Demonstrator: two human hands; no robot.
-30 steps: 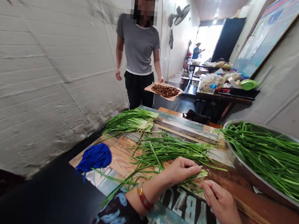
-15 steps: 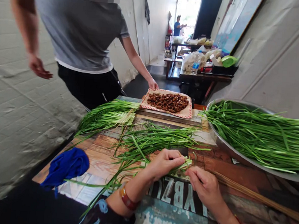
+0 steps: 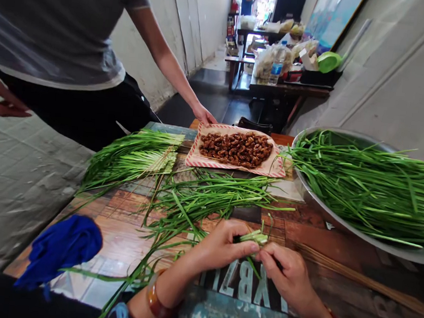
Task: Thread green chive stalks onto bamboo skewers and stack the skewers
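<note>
My left hand is closed round a small bunch of garlic chives, pale cut ends pointing right. Pressed against those ends, my right hand is pinched shut; what its fingers grip is hidden. Loose garlic chives spread over the table behind my left hand, some trailing toward my left forearm. Farther left lies a neat pile of chives with thin sticks across the stalk ends. Thin wooden sticks rest on the table right of my right hand.
A large metal basin heaped with chives stands at the right. A co-worker's hand touches a striped paper-lined tray of dark brown glazed food at the far edge. A blue cloth lies front left. Behind, another table carries bags and a bottle.
The co-worker's tray is nearer the loose chives, and the co-worker has come closer. My hands remain together at the chive ends, with small finger shifts. The camera view has tilted slightly.
</note>
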